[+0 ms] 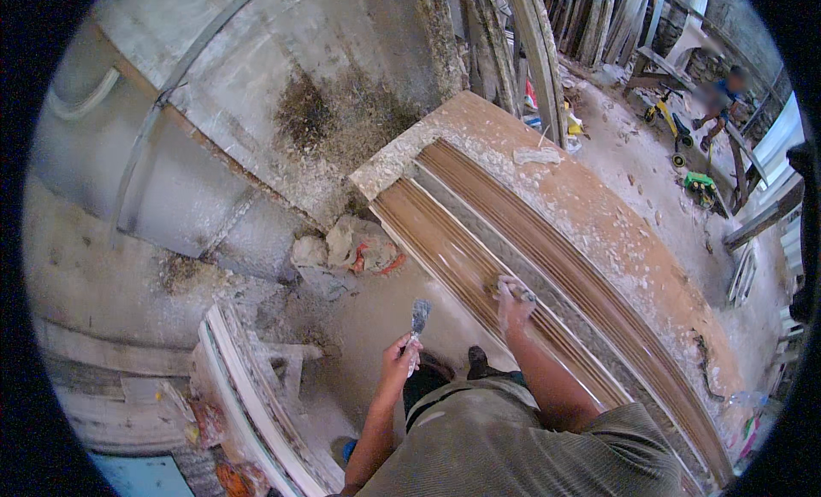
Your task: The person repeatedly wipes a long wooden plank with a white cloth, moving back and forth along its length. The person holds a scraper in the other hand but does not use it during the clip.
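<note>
My left hand (400, 357) is closed round the handle of a putty knife (420, 317), its whitish, smeared blade pointing up and away from me. The knife is held in the air over the floor, left of the table. My right hand (515, 304), coated in white, is at the near brown ridged moulding form (445, 245). Its fingers are curled, and a small dark piece seems to show beside them; I cannot make out what it is. A second long ridged form (547, 227) lies parallel on the far side, with a rough grey strip between the two.
The forms lie on a brown tabletop (616, 215) strewn with white crumbs. A lumpy sack (355, 245) stands on the floor left of the table. White curved mouldings (248, 394) are at lower left. At far right are a child (725, 95) and a yellow ride-on toy (663, 114).
</note>
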{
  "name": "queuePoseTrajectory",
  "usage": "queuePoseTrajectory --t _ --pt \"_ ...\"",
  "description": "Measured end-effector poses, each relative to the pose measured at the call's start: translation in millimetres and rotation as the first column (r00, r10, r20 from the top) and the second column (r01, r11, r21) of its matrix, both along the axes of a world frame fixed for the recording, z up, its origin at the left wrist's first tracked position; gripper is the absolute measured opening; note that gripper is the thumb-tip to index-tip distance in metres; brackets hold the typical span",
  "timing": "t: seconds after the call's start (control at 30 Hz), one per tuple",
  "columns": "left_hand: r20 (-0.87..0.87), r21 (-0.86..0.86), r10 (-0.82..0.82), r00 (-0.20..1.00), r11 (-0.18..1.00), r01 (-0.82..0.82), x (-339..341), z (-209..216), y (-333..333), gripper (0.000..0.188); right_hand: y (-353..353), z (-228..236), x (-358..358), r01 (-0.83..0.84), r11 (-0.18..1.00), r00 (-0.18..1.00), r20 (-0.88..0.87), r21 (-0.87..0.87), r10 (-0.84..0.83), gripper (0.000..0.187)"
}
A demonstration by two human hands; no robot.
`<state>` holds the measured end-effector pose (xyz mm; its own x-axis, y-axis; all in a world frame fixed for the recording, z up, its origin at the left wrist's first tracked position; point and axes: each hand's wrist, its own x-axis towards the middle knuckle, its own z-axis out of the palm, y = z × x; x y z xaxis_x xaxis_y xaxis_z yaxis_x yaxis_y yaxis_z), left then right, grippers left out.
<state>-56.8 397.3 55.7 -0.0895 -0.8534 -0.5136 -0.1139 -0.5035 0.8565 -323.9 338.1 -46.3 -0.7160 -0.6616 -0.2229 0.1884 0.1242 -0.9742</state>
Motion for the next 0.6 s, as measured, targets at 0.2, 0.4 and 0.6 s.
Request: queuePoseTrajectory --t 0.2,0.4,0.6 --pt "-0.022 0.024 -0.031 0.999 0.999 0.031 43.0 -29.2 -126.1 0.027 -166.6 -37.0 76.8 0.000 1.000 0.960 -0.280 0.016 0.004 0.005" --pt "0.063 -0.054 -0.187 0.980 0.980 0.191 108.1 -21.9 -252.1 0.031 -369.1 -23.8 159.9 -0.027 0.996 0.841 -0.537 0.085 0.068 0.016" --pt "-0.070 -0.052 -0.127 0.989 0.991 0.124 158.1 -28.3 -348.7 0.027 -397.5 -2.0 160.2 -0.153 0.910 0.658 -0.648 0.385 0.385 0.019"
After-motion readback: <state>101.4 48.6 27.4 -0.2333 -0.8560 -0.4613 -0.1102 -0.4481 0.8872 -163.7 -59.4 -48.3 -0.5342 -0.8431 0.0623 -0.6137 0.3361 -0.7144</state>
